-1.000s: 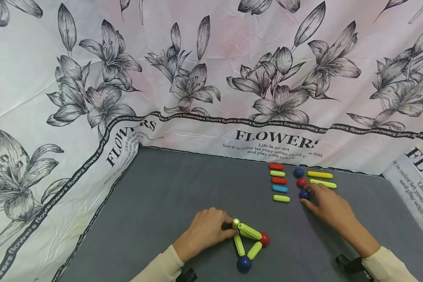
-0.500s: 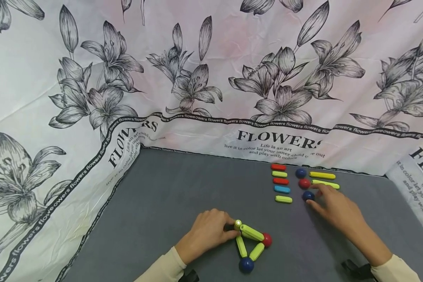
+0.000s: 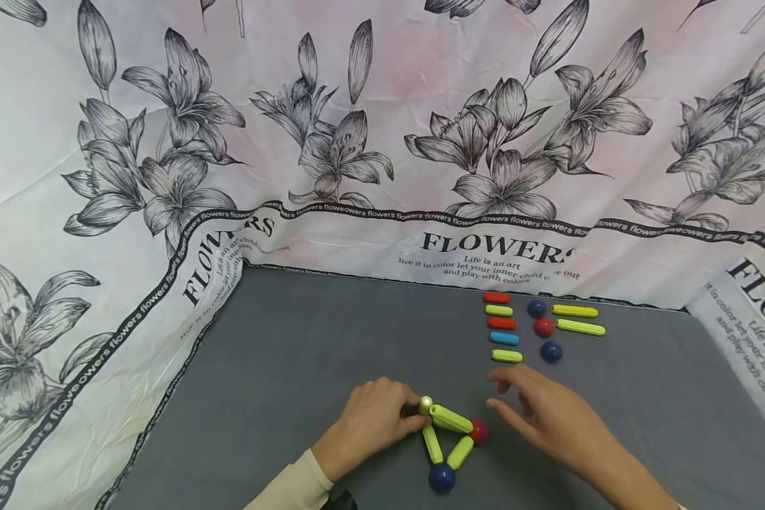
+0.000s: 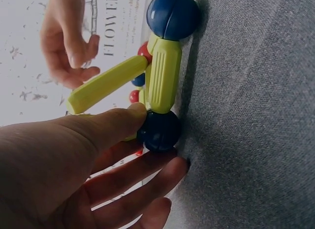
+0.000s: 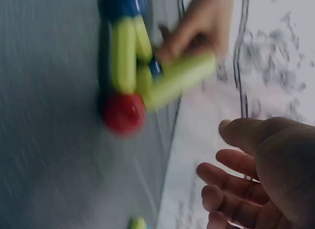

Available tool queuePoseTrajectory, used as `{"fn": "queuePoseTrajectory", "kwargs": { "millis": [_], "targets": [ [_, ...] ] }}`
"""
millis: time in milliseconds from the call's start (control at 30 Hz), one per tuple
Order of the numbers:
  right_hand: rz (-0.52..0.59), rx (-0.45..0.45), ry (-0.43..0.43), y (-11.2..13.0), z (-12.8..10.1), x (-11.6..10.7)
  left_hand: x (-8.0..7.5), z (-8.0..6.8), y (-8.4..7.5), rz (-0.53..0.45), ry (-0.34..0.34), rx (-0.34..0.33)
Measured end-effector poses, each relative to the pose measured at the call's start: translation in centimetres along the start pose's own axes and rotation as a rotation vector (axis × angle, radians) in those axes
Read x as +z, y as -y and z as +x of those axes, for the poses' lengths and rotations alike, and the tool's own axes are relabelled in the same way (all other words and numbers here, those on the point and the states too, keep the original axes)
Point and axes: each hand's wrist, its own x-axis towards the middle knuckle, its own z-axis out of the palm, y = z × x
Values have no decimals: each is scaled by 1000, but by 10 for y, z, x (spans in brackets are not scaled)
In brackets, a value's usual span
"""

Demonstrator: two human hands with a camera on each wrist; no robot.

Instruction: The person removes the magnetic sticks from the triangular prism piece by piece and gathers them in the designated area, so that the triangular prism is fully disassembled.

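Observation:
A small triangle of yellow-green sticks (image 3: 461, 452) joined by a red ball (image 3: 479, 431) and a blue ball (image 3: 442, 477) lies on the grey mat (image 3: 306, 354). One more yellow-green stick (image 3: 450, 418) slants up from it. My left hand (image 3: 414, 418) pinches the dark blue corner ball (image 4: 158, 130), with the thumb on top in the left wrist view. My right hand (image 3: 500, 397) hovers just right of the red ball, fingers spread and holding nothing. The right wrist view is blurred; it shows the red ball (image 5: 123, 113) and my bare fingers (image 5: 236, 189).
At the back right lie a column of short sticks (image 3: 501, 323) in red, green and blue, three loose balls (image 3: 544, 326) and two long yellow sticks (image 3: 576, 319). Flowered cloth (image 3: 357, 142) walls the mat at the back and both sides.
My right hand has left the loose balls at the back right and come down-left to beside the red ball, carrying nothing. The left hand and triangle have stayed put.

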Motion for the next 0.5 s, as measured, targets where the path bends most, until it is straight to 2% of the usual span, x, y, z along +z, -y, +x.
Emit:
{"fn": "queuePoseTrajectory", "kwargs": {
  "millis": [100,267,500],
  "targets": [
    [45,-65,47,12,-3,14,-1,-1,0,1,-1,-6],
    [49,-146,102,19,-6,32,-2,-1,0,16,1,-16],
    [42,-118,163,18,-6,42,-1,1,-1,15,2,-8]
  ]
}}
